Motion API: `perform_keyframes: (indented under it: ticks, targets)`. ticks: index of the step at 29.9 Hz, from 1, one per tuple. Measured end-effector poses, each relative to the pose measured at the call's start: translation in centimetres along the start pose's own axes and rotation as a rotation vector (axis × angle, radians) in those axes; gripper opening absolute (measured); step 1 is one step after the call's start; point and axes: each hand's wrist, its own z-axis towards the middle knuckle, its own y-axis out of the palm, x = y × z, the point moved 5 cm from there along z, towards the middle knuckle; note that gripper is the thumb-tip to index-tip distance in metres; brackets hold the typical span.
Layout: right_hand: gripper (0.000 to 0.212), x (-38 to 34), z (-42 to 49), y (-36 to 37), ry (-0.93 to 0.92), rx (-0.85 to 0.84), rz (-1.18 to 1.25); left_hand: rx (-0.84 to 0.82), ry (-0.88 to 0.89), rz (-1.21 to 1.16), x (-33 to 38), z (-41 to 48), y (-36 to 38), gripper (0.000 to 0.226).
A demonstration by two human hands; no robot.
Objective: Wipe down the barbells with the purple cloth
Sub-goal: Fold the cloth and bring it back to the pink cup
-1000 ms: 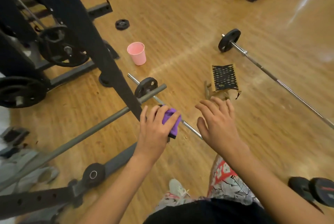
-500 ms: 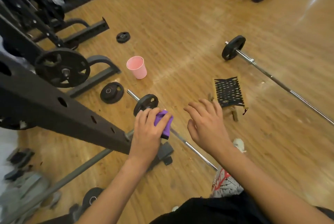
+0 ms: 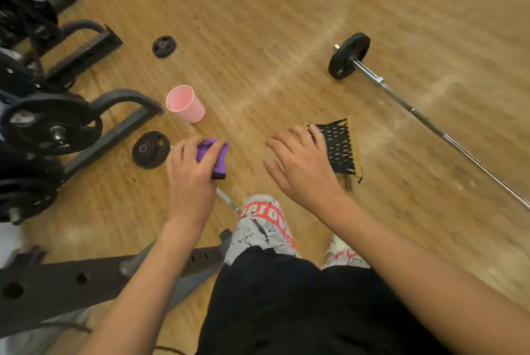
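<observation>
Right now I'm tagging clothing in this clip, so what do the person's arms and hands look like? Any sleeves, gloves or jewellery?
Both arms are bare to the edge of the picture: no sleeve shows on the left forearm or the right forearm. The left hand and the right hand wear no gloves, and no watch, band or ring can be seen.

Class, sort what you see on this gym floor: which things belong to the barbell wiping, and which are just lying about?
In the job:
purple cloth, gripped by the left hand
near barbell beneath it
far barbell

Lying about:
pink cup
small loose plate
black mesh piece
</observation>
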Motion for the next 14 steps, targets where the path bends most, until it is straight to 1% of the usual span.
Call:
perform_keyframes:
  ticks: [3,7,14]
  targets:
    - [0.04,2.2,1.5,-0.9,-0.006,-0.04,0.017,-0.007,0.0,0.01,1.4,2.4,0.9,0.047]
    - [0.046,3.6,3.9,-1.6,-0.047,-0.037,0.015,-0.003,-0.044,0.025,2.2,5.2,1.0,0.045]
    - [0.052,4.8,8.5,0.4,-0.11,-0.053,-0.002,0.038,-0.092,0.055,0.5,8.6,2.6,0.048]
